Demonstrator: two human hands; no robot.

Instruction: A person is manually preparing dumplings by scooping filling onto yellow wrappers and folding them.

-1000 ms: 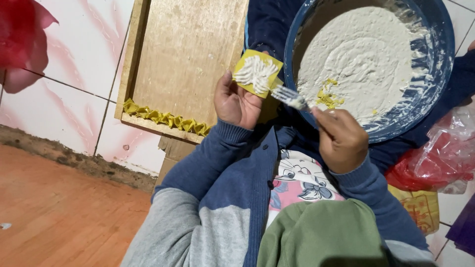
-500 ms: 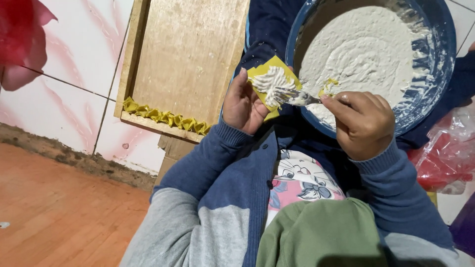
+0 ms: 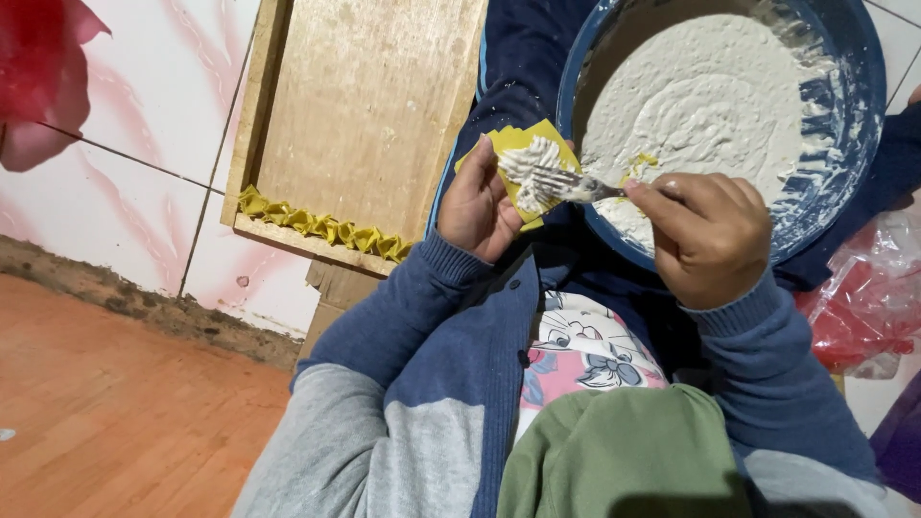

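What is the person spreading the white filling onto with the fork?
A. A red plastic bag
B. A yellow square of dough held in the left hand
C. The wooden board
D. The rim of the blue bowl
B: the fork in the right hand lays white filling on the yellow dough square held up in the left hand, beside the blue bowl.

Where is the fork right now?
The fork is in the right hand, middle of the head view, its tip on the white filling on the yellow wrapper, beside the blue bowl.
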